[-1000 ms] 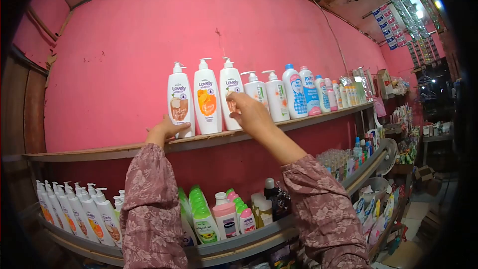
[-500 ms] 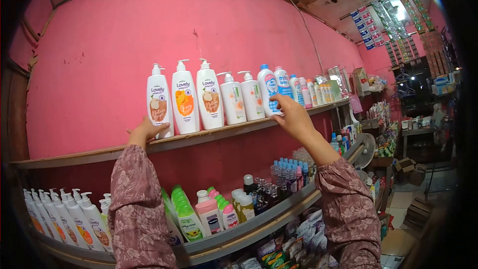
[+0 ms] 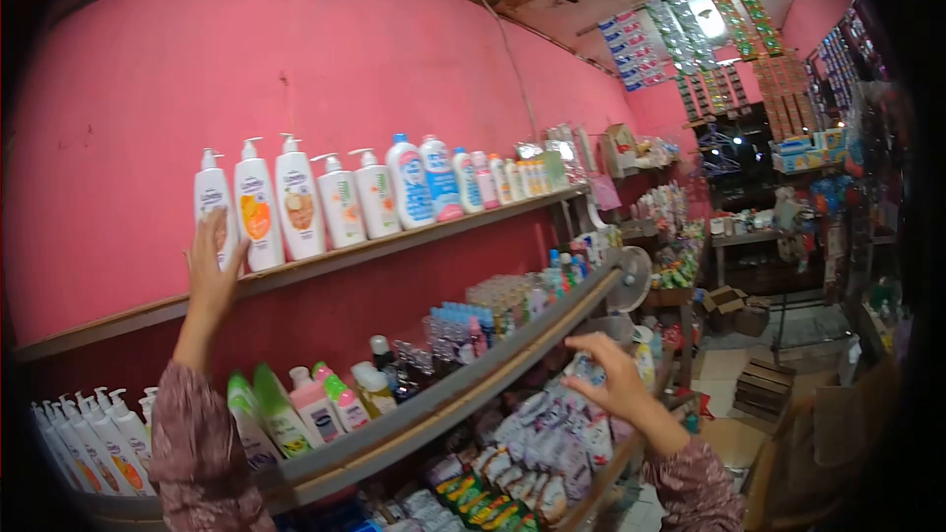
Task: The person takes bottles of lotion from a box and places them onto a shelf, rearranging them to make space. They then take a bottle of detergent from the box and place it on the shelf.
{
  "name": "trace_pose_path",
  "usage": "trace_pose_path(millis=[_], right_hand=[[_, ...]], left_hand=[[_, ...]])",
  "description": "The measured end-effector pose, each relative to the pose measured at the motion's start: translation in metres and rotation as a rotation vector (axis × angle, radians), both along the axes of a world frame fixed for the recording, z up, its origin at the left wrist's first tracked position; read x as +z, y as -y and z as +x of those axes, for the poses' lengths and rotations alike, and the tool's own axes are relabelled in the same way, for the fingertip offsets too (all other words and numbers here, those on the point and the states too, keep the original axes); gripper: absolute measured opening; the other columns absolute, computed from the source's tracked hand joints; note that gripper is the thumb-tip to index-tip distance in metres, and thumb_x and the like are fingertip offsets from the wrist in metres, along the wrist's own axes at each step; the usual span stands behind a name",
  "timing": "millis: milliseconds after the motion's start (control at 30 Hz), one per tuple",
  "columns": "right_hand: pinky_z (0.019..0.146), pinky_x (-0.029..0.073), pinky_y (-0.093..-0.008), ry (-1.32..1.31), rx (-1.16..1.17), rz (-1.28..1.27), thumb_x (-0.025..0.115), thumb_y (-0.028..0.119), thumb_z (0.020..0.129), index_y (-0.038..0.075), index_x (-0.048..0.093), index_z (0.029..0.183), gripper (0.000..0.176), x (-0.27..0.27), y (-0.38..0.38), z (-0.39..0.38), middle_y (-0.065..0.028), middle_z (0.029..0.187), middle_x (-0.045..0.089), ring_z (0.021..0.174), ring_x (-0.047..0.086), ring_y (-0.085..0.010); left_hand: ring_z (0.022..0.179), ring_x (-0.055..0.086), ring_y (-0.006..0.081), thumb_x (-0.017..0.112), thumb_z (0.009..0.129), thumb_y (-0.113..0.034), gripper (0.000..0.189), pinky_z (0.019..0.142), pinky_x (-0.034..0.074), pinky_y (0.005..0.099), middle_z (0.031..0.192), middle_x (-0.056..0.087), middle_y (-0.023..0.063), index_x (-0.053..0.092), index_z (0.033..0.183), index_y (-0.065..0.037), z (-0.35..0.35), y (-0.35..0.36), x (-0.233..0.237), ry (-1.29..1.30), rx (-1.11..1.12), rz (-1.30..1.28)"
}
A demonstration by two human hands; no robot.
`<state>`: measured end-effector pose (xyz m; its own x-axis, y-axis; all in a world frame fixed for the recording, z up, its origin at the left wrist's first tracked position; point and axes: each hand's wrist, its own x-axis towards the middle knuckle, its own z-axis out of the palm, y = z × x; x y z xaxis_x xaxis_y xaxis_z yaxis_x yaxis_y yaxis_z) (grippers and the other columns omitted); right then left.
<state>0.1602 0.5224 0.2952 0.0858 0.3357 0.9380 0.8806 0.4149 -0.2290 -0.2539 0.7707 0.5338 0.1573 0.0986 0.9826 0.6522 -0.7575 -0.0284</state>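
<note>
My left hand [image 3: 214,266] is raised to the upper shelf, its stretched fingers over the front of the leftmost white pump lotion bottle [image 3: 211,182]. Whether they press on it is hard to tell. Beside it stand an orange-labelled pump bottle [image 3: 257,212] and another tall pump bottle [image 3: 299,202], all upright. To their right come two shorter pump bottles [image 3: 341,205] and blue-and-white powder bottles [image 3: 410,187]. Lower down at the right, my right hand [image 3: 616,379] hangs in the air with thumb and fingers apart, holding nothing, in front of hanging packets [image 3: 532,424].
The upper shelf [image 3: 296,271] runs along a pink wall. Below, a curved shelf edge [image 3: 424,433] fronts pump bottles [image 3: 103,438], green bottles [image 3: 286,414] and small clear bottles. A fan [image 3: 631,281], cardboard box [image 3: 724,298] and wooden crate [image 3: 767,389] stand at right.
My right hand has left the powder bottle and dropped down. The left hand has shifted up over the front of the leftmost bottle. The view has turned right.
</note>
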Motion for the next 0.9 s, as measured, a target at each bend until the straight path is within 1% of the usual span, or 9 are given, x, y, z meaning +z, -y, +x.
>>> trace_pose_path(millis=[33,100,300,500,567,633,733,833,900], right_hand=[[0.082,0.047,-0.0343,-0.073,-0.007,-0.06,0.076,0.02,0.073,0.006,0.056,0.114,0.048,-0.024,0.026,0.003,-0.0132,0.108,0.058,0.097,0.059,-0.0289],[0.081,0.049,-0.0335,-0.105,-0.113,-0.092,0.077,0.021,0.073,0.006,0.056,0.115,0.049,-0.077,0.078,0.017,-0.0113,0.108,0.058,0.096,0.059,-0.026],[0.078,0.051,-0.0309,-0.686,-0.312,-0.259,0.075,0.022,0.077,0.011,0.058,0.116,0.044,-0.215,0.318,0.016,-0.0059,0.111,0.058,0.096,0.059,-0.0185],[0.08,0.05,-0.0333,-0.975,-0.675,-0.289,0.069,0.032,0.082,0.011,0.055,0.118,0.045,-0.285,0.552,-0.048,-0.0086,0.114,0.058,0.095,0.06,-0.0215],[0.082,0.05,-0.0348,-1.02,-0.785,-0.318,0.07,0.033,0.082,0.012,0.054,0.121,0.047,-0.298,0.62,-0.076,-0.007,0.112,0.058,0.097,0.059,-0.0195],[0.082,0.05,-0.0328,-1.109,-0.934,-0.314,0.07,0.035,0.081,0.012,0.057,0.118,0.045,-0.328,0.673,-0.102,-0.0069,0.109,0.059,0.095,0.059,-0.0192],[0.081,0.05,-0.0314,-1.222,-1.104,-0.223,0.07,0.034,0.082,0.011,0.058,0.115,0.042,-0.349,0.715,-0.148,-0.0074,0.105,0.061,0.093,0.06,-0.0191],[0.08,0.05,-0.0304,-1.359,-1.226,-0.139,0.07,0.031,0.082,0.01,0.059,0.113,0.039,-0.366,0.732,-0.193,-0.0075,0.101,0.062,0.091,0.061,-0.0184],[0.08,0.05,-0.03,-1.497,-1.269,-0.06,0.07,0.029,0.082,0.01,0.059,0.111,0.037,-0.373,0.734,-0.222,-0.0074,0.097,0.063,0.09,0.061,-0.0178]], left_hand=[[0.138,0.022,0.0344,0.059,0.082,-0.048,0.069,0.108,0.008,0.0605,0.147,0.031,0.0142,0.038,0.138,-0.012,0.018,0.01,-0.022,-0.066,-0.129,0.088],[0.138,0.021,0.0362,0.064,0.079,-0.044,0.069,0.109,0.008,0.0579,0.145,0.034,0.0144,0.042,0.135,-0.011,0.074,0.08,-0.078,-0.214,-0.18,-0.097],[0.138,0.018,0.0391,0.067,0.076,-0.045,0.073,0.108,0.006,0.0601,0.145,0.033,0.0152,0.041,0.135,-0.009,0.254,0.267,-0.256,-0.714,-0.778,-0.285],[0.137,0.019,0.0402,0.072,0.075,-0.033,0.071,0.109,0.007,0.0595,0.145,0.033,0.015,0.04,0.134,-0.008,0.392,0.535,-0.438,-1.035,-1.381,-0.608],[0.138,0.02,0.0361,0.07,0.077,-0.028,0.069,0.11,0.007,0.0561,0.146,0.032,0.0129,0.04,0.135,-0.009,0.398,0.632,-0.473,-1.144,-1.547,-0.699],[0.138,0.02,0.0383,0.071,0.076,-0.028,0.068,0.11,0.009,0.0568,0.146,0.033,0.0135,0.041,0.134,-0.009,0.387,0.709,-0.495,-1.367,-1.677,-0.593],[0.137,0.021,0.0405,0.072,0.076,-0.027,0.066,0.109,0.011,0.0572,0.145,0.034,0.0142,0.043,0.132,-0.009,0.362,0.766,-0.5,-1.686,-1.814,-0.378],[0.136,0.022,0.0411,0.073,0.075,-0.023,0.062,0.109,0.012,0.0581,0.144,0.035,0.0144,0.047,0.13,-0.009,0.359,0.791,-0.522,-1.807,-1.874,-0.313],[0.133,0.027,0.0423,0.073,0.075,-0.019,0.057,0.107,0.021,0.054,0.141,0.039,0.0151,0.05,0.126,-0.009,0.359,0.805,-0.528,-1.85,-1.92,-0.298]])
